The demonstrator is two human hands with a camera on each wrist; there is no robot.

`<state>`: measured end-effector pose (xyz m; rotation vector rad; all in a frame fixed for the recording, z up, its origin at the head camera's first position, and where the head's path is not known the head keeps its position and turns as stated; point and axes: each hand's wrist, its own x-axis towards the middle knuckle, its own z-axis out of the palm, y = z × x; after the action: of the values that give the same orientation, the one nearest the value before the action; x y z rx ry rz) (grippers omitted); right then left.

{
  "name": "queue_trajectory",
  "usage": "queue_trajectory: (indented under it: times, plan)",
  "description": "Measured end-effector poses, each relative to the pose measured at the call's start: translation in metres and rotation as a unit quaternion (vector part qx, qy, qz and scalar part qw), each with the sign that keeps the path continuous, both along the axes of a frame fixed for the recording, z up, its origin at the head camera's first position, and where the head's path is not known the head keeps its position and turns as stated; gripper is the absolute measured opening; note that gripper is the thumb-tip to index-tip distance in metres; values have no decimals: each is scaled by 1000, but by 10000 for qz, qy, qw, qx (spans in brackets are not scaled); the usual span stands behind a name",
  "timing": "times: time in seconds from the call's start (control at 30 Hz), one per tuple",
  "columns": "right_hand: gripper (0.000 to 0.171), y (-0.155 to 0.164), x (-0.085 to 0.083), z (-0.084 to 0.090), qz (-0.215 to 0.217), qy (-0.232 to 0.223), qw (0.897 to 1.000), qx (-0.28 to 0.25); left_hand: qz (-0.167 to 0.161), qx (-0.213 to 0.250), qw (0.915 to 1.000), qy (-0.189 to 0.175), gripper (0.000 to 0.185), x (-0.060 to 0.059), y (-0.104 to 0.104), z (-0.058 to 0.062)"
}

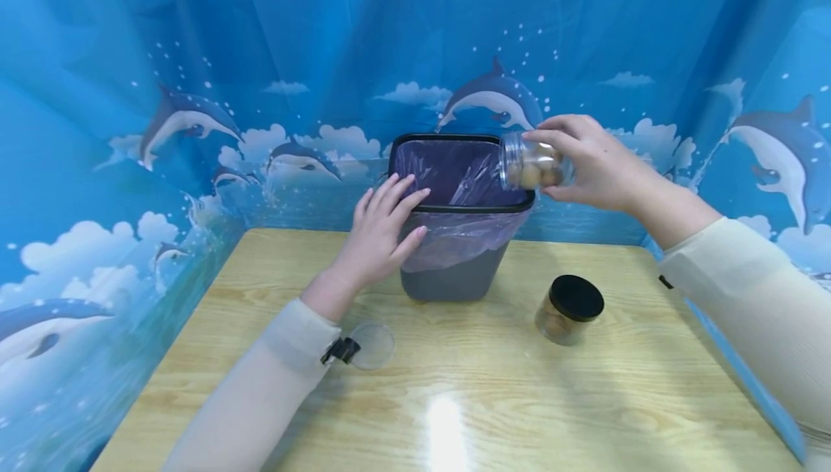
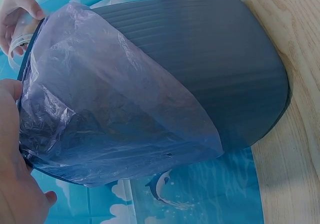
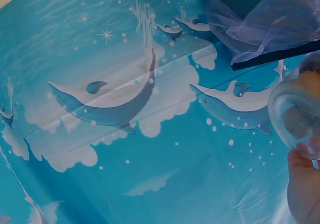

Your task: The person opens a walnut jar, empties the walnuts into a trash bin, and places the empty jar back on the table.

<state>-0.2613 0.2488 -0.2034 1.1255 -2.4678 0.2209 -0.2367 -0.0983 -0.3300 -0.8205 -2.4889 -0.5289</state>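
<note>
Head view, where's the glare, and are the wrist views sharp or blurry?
Head view: a bright glare streak on the table near the bottom edge, and the backdrop bows from lens distortion. Left wrist view: the bin is fairly sharp, the left hand soft. Right wrist view: the open jar at the edge is blurred.

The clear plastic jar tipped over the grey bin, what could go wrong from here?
The clear plastic jar lies sideways in the right hand, its mouth right at the rim of the grey bin, so contents may spill outside. The left hand only rests on the rim, so the bin might shift.
</note>
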Motion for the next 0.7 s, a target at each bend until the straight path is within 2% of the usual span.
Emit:
queue_trajectory:
  times: [0.53, 0.7]
  plan:
    - [84, -5, -3, 4, 304, 211, 9988, 325, -23, 9, 10000, -26, 56, 1, 0, 1]
    - [84, -6, -4, 4, 625, 447, 9962, 410, -8, -13, 10000, -9, 56, 1, 1, 1]
